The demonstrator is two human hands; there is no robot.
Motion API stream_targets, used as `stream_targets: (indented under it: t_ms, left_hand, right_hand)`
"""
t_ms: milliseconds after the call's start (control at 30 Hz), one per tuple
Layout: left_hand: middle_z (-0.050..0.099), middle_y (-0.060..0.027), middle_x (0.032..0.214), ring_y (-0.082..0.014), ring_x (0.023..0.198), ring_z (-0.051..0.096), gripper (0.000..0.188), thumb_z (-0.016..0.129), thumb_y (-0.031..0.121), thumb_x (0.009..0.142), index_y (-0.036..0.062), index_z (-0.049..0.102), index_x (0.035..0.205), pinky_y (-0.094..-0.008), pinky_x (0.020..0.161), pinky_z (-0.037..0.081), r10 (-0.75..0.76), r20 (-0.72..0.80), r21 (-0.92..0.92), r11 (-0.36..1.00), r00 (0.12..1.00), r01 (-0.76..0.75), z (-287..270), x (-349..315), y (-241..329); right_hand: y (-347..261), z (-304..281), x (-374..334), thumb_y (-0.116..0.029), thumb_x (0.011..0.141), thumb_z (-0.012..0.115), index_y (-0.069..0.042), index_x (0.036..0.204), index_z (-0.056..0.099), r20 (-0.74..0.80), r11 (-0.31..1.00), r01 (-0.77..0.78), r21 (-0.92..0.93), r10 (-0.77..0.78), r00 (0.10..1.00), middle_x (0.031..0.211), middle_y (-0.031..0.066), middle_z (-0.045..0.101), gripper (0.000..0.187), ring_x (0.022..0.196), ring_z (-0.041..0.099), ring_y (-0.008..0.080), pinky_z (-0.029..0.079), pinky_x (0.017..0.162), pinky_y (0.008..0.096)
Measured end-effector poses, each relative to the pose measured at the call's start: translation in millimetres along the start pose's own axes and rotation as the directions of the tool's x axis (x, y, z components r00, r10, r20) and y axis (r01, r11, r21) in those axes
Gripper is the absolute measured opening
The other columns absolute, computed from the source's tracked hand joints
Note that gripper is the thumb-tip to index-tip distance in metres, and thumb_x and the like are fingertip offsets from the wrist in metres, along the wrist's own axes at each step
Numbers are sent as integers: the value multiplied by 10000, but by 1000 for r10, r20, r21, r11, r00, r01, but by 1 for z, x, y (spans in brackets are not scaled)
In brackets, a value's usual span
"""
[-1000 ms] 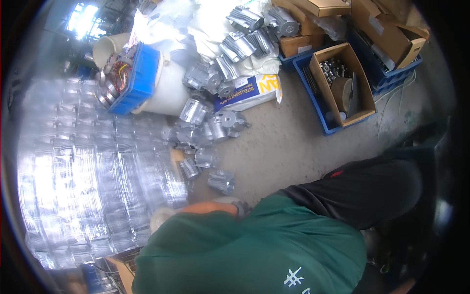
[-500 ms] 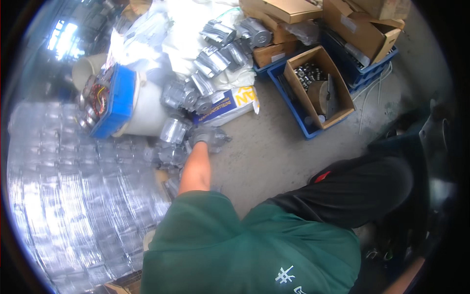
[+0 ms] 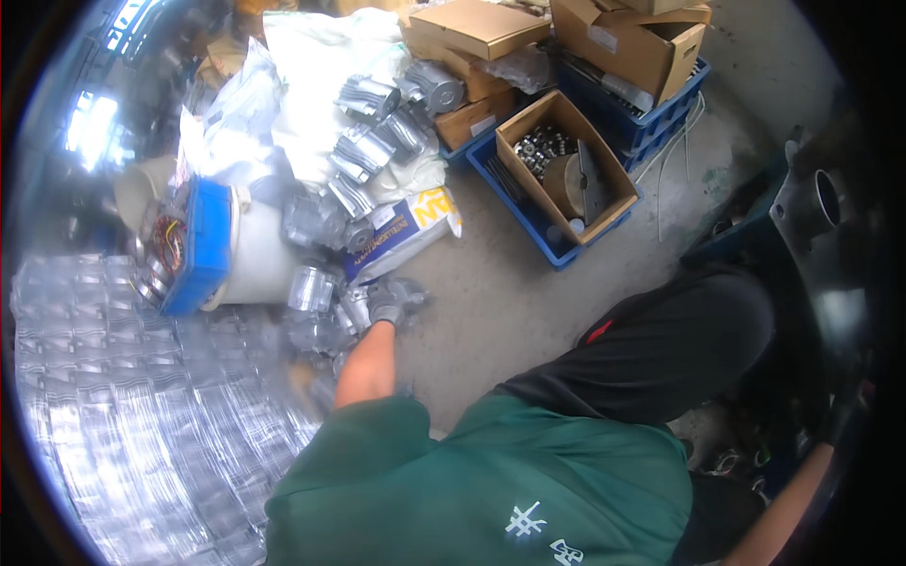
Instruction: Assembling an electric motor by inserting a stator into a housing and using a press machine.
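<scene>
My left hand (image 3: 385, 307), in a grey glove, reaches down to the pile and touches a silvery finned metal motor housing (image 3: 409, 294) on the concrete floor. Its fingers blur into the metal, so their grip cannot be made out. More such housings lie beside it, among them a ribbed one (image 3: 311, 288) and one with a round end (image 3: 316, 222). At the lower right my right forearm (image 3: 788, 509) stretches toward the dark machine (image 3: 793, 203); the hand is lost in shadow at the picture's rim.
Wrapped, stacked metal parts (image 3: 142, 396) fill the left. Behind them stand a white bucket (image 3: 260, 255) and a blue bin (image 3: 209, 245) with wires. A printed bag (image 3: 406, 231) lies past my left hand. A wooden box (image 3: 604, 212) of small metal parts sits in a blue crate (image 3: 563, 257).
The view has shifted, so the scene sits lower and further left. My left hand stays at the housings, slightly further right against the pile. More of my right forearm shows.
</scene>
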State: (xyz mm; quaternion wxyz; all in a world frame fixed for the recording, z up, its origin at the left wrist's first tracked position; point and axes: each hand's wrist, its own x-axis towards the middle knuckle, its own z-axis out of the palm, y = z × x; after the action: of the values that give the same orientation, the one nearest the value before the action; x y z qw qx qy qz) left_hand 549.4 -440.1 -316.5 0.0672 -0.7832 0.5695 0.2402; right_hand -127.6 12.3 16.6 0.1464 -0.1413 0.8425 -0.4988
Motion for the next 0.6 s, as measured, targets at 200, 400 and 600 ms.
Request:
stream_targets:
  t_ms: [200, 400, 600]
  left_hand:
    - [614, -154, 1391, -317, 1207, 639, 842, 847, 261, 728, 112, 491, 1476, -476, 1032, 529, 286, 102, -851, 521, 953, -65, -32, -71, 71]
    - [613, -129, 1388, -302, 1184, 645, 798, 774, 403, 811, 97, 480, 1487, -461, 960, 573, 808, 232, -950, 68, 541, 306, -106, -142, 222]
    - [508, -152, 1538, -325, 1367, 555, 665, 586, 475, 989, 111, 454, 1530, -485, 1145, 487, 995, 97, -867, 81, 7, 491, -112, -288, 392]
  right_hand:
    - [11, -14, 10, -247, 961, 619, -87, 1533, 481, 0, 995, 55, 84, -55, 998, 1280, 142, 642, 610, 1183, 619, 262, 491, 1004, 410]
    - [95, -84, 52, -107, 940, 688, -123, 1549, 472, -72, 967, 162, 197, -150, 986, 1231, 93, 655, 646, 1133, 637, 206, 530, 934, 364]
    - [152, -125, 58, 43, 863, 756, -130, 1560, 454, -231, 849, 408, 336, -346, 909, 1153, 67, 657, 779, 996, 658, 168, 562, 797, 296]
